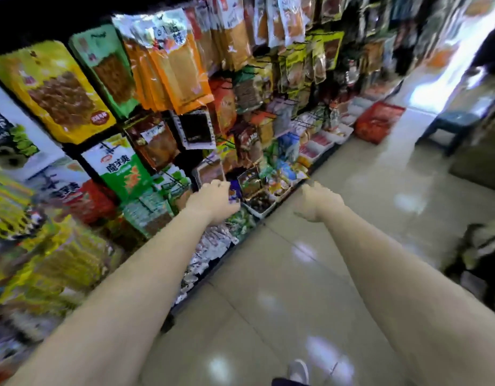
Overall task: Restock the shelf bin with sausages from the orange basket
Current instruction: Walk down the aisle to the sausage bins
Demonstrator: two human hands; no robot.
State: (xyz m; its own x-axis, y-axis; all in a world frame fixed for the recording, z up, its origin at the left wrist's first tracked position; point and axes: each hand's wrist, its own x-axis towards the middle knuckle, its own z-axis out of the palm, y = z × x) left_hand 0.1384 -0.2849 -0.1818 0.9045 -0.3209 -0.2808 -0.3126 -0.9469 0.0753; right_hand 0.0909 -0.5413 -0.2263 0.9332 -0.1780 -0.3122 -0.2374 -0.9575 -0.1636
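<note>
The orange basket (379, 122) stands on the floor far down the aisle, against the foot of the shelving. Beside it, white shelf bins (318, 143) hold pink and red packs that look like sausages; blur hides detail. Both arms stretch forward well short of the basket. My left hand (213, 200) hangs in front of the low bins with loosely curled fingers. A purple packet (235, 190) shows right beside them, and I see nothing plainly held. Above the floor at the shelf's edge, my right hand (316, 200) is relaxed and holds nothing.
Snack bags hang on hooks all along the left wall (168, 68). Low white bins (261, 203) of small packets line the shelf foot. A blue stool (449, 126) stands beyond the basket, a dark object (474, 246) sits at right, and the tiled floor (338, 246) is glossy.
</note>
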